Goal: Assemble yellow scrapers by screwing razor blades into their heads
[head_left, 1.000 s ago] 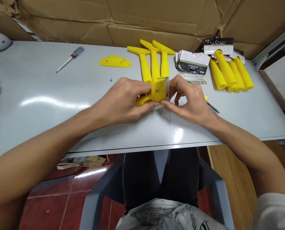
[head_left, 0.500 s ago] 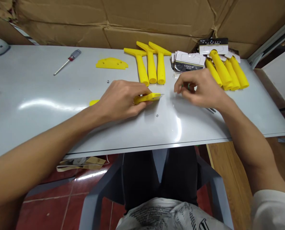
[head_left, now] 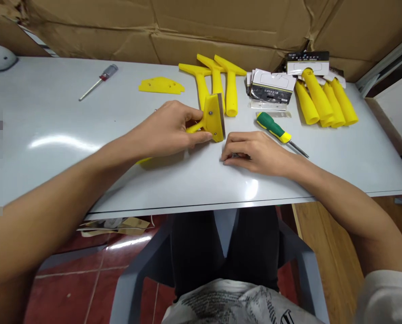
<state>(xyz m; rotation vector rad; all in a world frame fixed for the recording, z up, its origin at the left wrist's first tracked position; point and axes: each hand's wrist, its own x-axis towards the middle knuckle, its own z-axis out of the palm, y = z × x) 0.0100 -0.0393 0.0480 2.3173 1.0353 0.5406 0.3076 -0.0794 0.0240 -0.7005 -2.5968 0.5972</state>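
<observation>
My left hand [head_left: 173, 128] grips a yellow scraper [head_left: 211, 118] by its handle, near the head. The head is turned up, showing two screws and a metal blade along its right edge. My right hand [head_left: 250, 150] rests on the table just right of the scraper, its fingertips pinched at the surface; whatever is between them is hidden. A screwdriver [head_left: 273, 127] with a green and yellow handle lies behind the right hand, its shaft pointing right.
Three yellow scraper handles [head_left: 231, 90] lie at the back beside packaging cards [head_left: 271, 85]. Several more yellow handles [head_left: 317, 96] lie at the right. A yellow plate [head_left: 161, 85] and a clear-handled screwdriver [head_left: 99, 81] are at the back left. Cardboard [head_left: 214, 27] lines the back.
My right hand has moved left and toward me, away from the green screwdriver, to the spot where a small nut lay. My left hand has turned the scraper's face up toward me.
</observation>
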